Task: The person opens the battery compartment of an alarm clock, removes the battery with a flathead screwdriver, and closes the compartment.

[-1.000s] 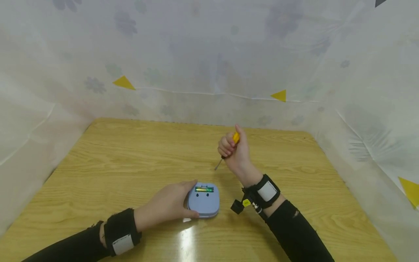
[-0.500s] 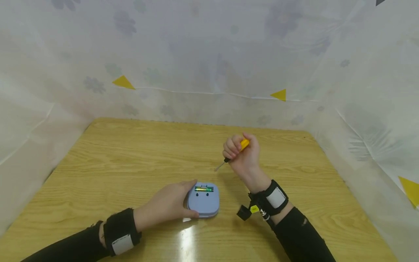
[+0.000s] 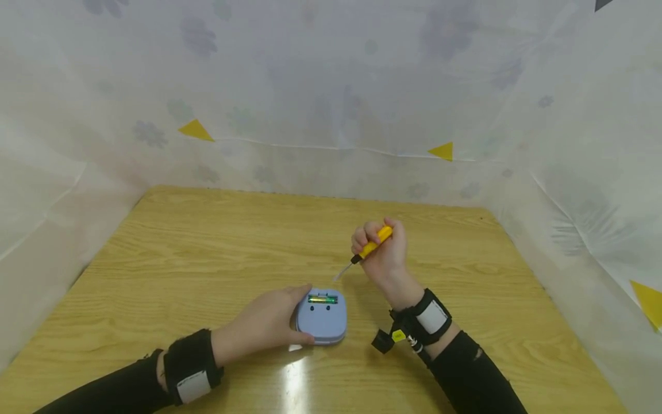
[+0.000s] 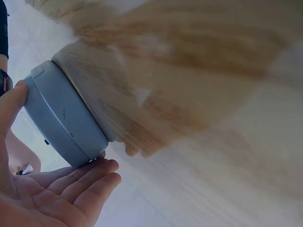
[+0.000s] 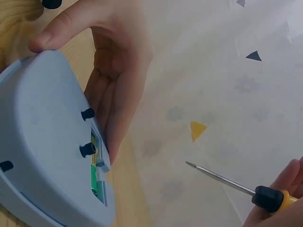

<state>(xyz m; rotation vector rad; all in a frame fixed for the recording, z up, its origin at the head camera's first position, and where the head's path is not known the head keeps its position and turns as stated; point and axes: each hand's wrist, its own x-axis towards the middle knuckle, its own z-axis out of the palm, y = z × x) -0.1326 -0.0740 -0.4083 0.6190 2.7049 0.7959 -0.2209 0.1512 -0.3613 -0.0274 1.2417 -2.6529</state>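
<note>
On the table lies a light blue rounded-square device (image 3: 322, 325) with a green battery (image 3: 323, 299) in an uncovered slot near its far edge and two dark posts below the slot. My left hand (image 3: 269, 319) grips its left side, thumb on the near edge and fingers at the far edge. In the left wrist view the device's side (image 4: 66, 118) shows between thumb and fingers. My right hand (image 3: 383, 253) grips a yellow-handled screwdriver (image 3: 369, 248), fingers curled round the handle. Its metal shaft (image 5: 222, 177) points down toward the device, the tip just beyond the far right corner.
The wooden table (image 3: 217, 241) spreads around both hands. Pale flowered sheeting (image 3: 310, 86) hangs along its back and sides, bearing yellow triangles (image 3: 196, 130). A small white piece (image 3: 295, 347) shows beside the device's near left corner.
My right hand moved right and nearer, then slightly back left, and more of the yellow handle now shows. The screwdriver tip has come closer to the device. The left hand and device stay put.
</note>
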